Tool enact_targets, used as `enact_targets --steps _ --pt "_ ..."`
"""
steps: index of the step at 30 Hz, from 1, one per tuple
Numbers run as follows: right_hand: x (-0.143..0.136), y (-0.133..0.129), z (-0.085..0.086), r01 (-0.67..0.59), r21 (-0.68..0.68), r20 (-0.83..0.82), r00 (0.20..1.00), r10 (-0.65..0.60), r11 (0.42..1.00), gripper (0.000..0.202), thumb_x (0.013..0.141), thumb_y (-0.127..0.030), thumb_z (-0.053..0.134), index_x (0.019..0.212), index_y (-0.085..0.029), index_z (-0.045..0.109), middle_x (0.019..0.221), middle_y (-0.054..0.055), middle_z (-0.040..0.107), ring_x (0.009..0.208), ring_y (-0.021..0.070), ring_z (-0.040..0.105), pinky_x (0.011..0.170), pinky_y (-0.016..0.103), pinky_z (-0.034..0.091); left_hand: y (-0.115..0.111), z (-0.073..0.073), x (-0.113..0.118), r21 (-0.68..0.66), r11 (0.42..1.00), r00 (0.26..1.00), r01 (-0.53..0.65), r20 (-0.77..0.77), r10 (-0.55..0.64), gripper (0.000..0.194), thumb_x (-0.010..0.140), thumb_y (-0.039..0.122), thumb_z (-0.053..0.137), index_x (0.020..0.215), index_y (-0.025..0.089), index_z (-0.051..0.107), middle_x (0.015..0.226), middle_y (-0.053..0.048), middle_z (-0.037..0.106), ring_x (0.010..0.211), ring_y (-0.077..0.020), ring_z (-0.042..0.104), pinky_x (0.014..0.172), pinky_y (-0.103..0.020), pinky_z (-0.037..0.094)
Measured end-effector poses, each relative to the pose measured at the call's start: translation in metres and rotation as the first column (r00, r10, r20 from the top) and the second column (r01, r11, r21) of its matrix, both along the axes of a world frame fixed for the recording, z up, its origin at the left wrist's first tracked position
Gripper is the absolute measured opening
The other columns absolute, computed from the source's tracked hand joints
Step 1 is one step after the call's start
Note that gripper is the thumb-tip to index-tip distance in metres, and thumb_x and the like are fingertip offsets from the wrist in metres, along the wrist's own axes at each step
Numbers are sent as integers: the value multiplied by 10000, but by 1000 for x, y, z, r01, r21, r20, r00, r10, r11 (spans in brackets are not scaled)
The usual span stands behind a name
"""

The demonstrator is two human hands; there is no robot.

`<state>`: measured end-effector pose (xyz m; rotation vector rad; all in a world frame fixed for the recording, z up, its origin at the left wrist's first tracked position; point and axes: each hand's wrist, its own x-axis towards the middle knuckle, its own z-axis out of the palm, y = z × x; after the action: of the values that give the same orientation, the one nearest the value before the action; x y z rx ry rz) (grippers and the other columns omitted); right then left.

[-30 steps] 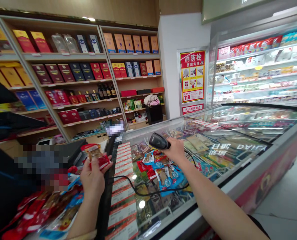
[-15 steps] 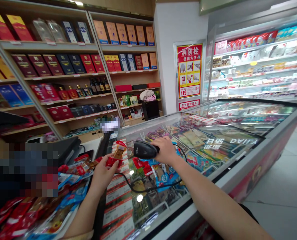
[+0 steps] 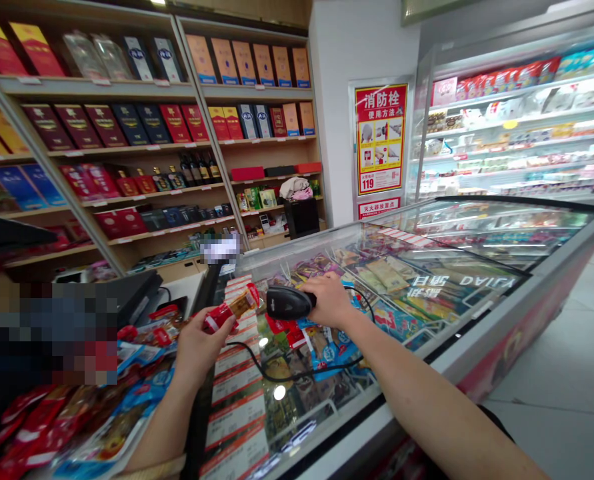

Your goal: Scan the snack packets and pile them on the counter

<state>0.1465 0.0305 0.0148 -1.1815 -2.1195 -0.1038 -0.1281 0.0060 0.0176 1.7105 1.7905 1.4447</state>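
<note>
My left hand [image 3: 201,343] pinches one end of a red snack packet [image 3: 241,304] with a see-through window showing brown food. In my right hand [image 3: 329,300] is a black barcode scanner [image 3: 287,303], its head pointing left at the packet, a small gap between them. The scanner's black cable [image 3: 297,377] loops over the glass top of the freezer [image 3: 297,417]. Beneath the scanner, several blue packets [image 3: 329,347] and a red one lie on or under the glass; which, I cannot tell.
Left of the freezer, a pile of red and blue snack packets [image 3: 91,427] lies on a counter. Price labels [image 3: 237,400] line the freezer's left edge. Shelves of boxes [image 3: 144,123] stand behind, and a lit refrigerated case [image 3: 517,133] is at the right.
The red packet has tipped over to the right, its top end now closer to the scanner. My left hand has shifted slightly left; my right hand has barely moved.
</note>
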Motion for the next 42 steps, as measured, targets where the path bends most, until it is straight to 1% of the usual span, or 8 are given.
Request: enact_targets --steps 12,19,23,27,31,34,38,42 --pt "3 2 1 56 -39 -1 998 -56 998 275 699 -298 701 970 -262 732 965 28 758 951 218 657 833 345 315 -1 1 0 -8 1000 999 26 43 -26 472 627 530 696 915 158 662 614 -8 666 491 -163 585 494 -264 482" --pt "25 7 9 367 -55 -133 919 -371 929 248 728 -320 704 961 -241 740 989 55 750 969 238 655 835 328 354 12 -15 8 73 979 980 192 -58 -188 475 808 498 553 1123 161 667 899 -85 750 760 -233 716 714 -357 587" --pt "37 11 9 494 -74 -208 842 -498 866 244 774 -357 681 978 -239 744 962 64 759 957 250 670 805 316 382 20 -31 28 205 911 876 358 -412 -252 374 913 338 454 1172 215 694 1171 -107 706 1088 -240 664 962 -409 533" --pt "41 13 7 535 -123 -197 812 -549 836 253 787 -391 686 984 -243 745 975 65 757 956 260 678 783 311 401 20 -47 50 110 878 702 466 -650 -291 445 955 226 369 1305 271 641 1384 -115 587 1277 -250 556 1057 -463 464" --pt "39 12 6 512 -138 -163 833 -529 848 255 767 -374 710 988 -250 739 1004 59 758 995 269 675 802 321 409 16 -51 57 22 887 600 462 -744 -294 486 967 304 413 1445 310 502 1548 -115 426 1442 -319 356 1123 -589 342" --pt "37 13 5 512 -130 -163 833 -528 849 260 763 -370 711 992 -248 733 1032 64 754 1003 263 671 815 323 410 15 -41 48 60 929 652 366 -729 -210 491 959 328 415 1431 242 520 1507 -146 476 1404 -306 412 1139 -579 318" --pt "35 15 3 513 -135 -160 833 -529 848 245 772 -395 701 960 -242 739 987 69 755 983 261 671 806 320 404 16 -24 19 123 991 680 -50 -723 124 457 892 263 440 1275 139 657 1423 -208 545 1385 -356 424 1170 -617 209" --pt "34 16 2 503 -144 -136 843 -521 852 245 785 -407 687 954 -239 740 970 70 752 984 258 667 805 318 399 19 -22 -8 -48 899 568 -436 -789 234 448 818 275 490 1154 97 727 1474 -243 486 1451 -432 294 1169 -660 105"
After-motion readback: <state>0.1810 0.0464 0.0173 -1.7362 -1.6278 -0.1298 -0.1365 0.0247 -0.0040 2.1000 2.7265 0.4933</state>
